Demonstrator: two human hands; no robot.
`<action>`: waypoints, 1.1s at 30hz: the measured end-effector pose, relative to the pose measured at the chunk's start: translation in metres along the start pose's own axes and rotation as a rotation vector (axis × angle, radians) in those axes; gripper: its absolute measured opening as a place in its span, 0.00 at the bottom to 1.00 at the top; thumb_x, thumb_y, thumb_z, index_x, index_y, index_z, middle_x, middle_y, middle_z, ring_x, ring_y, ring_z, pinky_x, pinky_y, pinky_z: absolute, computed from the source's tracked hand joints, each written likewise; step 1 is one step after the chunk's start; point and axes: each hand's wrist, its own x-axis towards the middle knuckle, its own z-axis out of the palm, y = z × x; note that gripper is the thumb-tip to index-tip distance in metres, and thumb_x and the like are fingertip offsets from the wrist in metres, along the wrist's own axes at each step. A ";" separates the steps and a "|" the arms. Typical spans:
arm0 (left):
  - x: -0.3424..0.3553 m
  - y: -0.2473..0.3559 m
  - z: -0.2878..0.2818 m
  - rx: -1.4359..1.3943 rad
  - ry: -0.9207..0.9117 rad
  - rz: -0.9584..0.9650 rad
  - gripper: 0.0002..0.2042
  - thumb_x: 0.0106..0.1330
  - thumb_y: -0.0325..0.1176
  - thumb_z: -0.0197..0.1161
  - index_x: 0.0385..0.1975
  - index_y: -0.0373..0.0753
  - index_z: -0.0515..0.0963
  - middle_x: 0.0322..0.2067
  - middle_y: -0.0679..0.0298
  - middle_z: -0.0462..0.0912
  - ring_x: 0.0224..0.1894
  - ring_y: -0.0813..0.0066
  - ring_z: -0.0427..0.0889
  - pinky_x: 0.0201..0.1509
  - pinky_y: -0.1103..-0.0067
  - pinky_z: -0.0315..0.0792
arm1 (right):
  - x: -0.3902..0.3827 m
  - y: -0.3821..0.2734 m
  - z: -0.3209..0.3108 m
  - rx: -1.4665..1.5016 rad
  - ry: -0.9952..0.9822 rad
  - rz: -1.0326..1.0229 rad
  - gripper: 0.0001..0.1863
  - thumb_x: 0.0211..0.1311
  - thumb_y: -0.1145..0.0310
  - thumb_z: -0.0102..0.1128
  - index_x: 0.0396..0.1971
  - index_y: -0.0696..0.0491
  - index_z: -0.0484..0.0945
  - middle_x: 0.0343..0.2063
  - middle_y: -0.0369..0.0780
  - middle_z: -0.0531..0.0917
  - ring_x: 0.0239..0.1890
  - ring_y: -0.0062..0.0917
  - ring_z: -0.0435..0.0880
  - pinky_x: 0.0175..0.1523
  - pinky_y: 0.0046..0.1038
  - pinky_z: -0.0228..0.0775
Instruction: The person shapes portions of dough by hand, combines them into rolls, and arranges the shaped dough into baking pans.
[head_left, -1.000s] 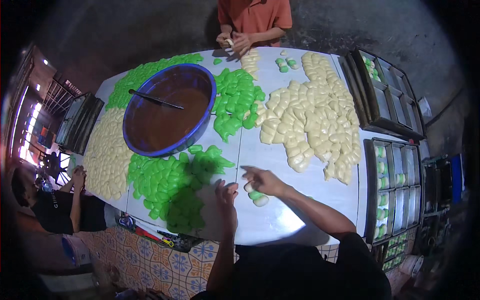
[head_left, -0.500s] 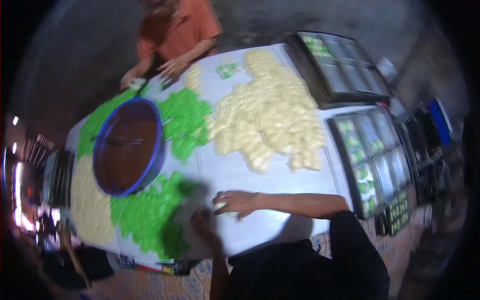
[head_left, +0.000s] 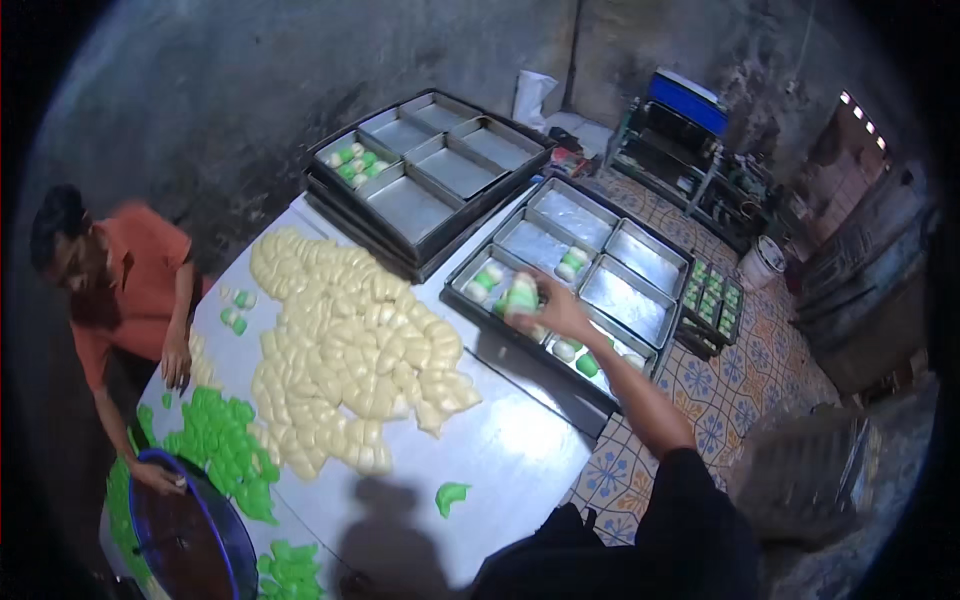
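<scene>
Head view: along the counter [head_left: 525, 440] sits a divided tray [head_left: 628, 298]. The left hand [head_left: 356, 585], perhaps a dim low shape, cannot be read; the right hand [head_left: 560, 306], above the tray, clasps green-and-white dough [head_left: 521, 295]; a slack grip could drop it askew.

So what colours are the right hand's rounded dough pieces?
Green and whitish dough pieces, head view.

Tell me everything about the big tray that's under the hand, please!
The divided baking tray looks like metal, with a dark outer rim and silvery walls making six open-topped compartments. It lies flat at the side of the white table. Three compartments hold green-and-white dough pieces; three look bare. The right hand holds a bunch of dough over it; I can't tell whether they touch the tray.
</scene>
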 end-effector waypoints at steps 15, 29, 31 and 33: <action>-0.059 -0.056 0.035 -0.306 -0.082 -0.778 0.14 0.64 0.35 0.58 0.45 0.32 0.73 0.38 0.54 0.76 0.37 0.62 0.74 0.41 0.67 0.71 | 0.171 0.134 0.029 -0.429 0.198 0.000 0.45 0.57 0.40 0.55 0.61 0.62 0.60 0.54 0.61 0.68 0.59 0.51 0.67 0.63 0.43 0.59; -0.042 -0.038 0.018 0.061 -0.373 -0.416 0.11 0.65 0.32 0.52 0.37 0.32 0.77 0.38 0.53 0.79 0.40 0.61 0.79 0.44 0.71 0.75 | -0.103 -0.042 0.110 -0.022 -0.516 -0.150 0.20 0.61 0.65 0.57 0.51 0.58 0.73 0.44 0.49 0.79 0.44 0.36 0.79 0.48 0.33 0.72; 0.037 0.040 0.012 -0.648 -0.231 -0.807 0.08 0.64 0.30 0.52 0.30 0.32 0.77 0.33 0.58 0.80 0.33 0.72 0.79 0.36 0.76 0.74 | -0.154 -0.050 0.129 -0.148 -0.621 -0.173 0.25 0.60 0.61 0.59 0.55 0.56 0.70 0.48 0.51 0.74 0.48 0.41 0.74 0.51 0.37 0.69; 0.042 0.048 -0.002 -0.650 -0.341 -0.824 0.07 0.64 0.28 0.52 0.31 0.32 0.76 0.32 0.61 0.80 0.30 0.75 0.78 0.33 0.78 0.72 | -0.194 -0.052 0.167 -0.281 -0.648 -0.237 0.33 0.57 0.56 0.62 0.60 0.55 0.64 0.49 0.51 0.70 0.50 0.46 0.68 0.53 0.40 0.67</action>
